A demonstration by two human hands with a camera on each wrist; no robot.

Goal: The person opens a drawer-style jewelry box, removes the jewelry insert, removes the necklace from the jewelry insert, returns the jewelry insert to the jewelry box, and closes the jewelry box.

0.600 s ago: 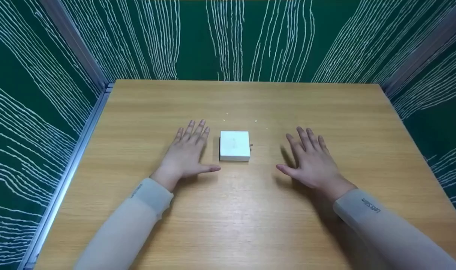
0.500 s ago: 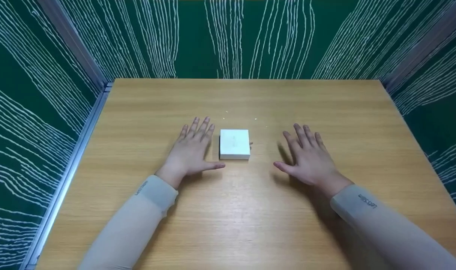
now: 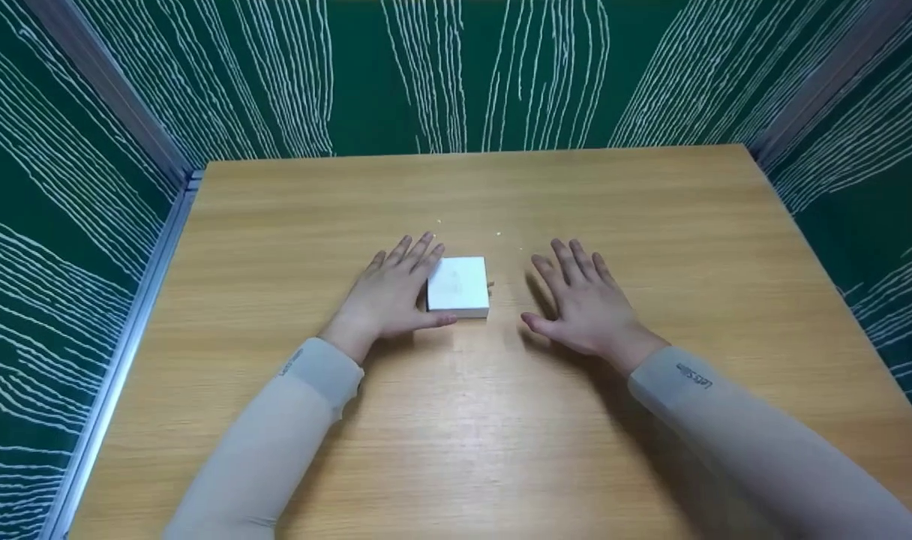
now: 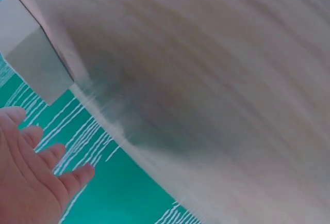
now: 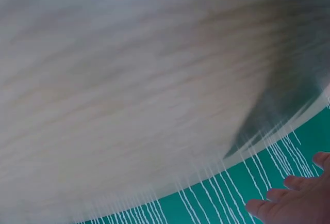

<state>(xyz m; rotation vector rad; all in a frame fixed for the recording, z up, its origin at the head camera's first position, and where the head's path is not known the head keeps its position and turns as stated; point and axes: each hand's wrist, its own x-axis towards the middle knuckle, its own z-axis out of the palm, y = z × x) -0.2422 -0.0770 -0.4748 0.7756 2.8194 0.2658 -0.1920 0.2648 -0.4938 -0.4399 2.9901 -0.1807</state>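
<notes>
Centre frame, a white box on a table; flat left hand touches it, right hand released nearby; a one-sided nudge could slide it away

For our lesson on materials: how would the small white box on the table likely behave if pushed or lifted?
The white box looks flat and square-edged, so it would probably slide on the smooth table, not roll or tip. Being small, it is likely light. Its crisp edges suggest stiff walls.

Left hand now seemingly touches white box; right hand nearer.
</notes>
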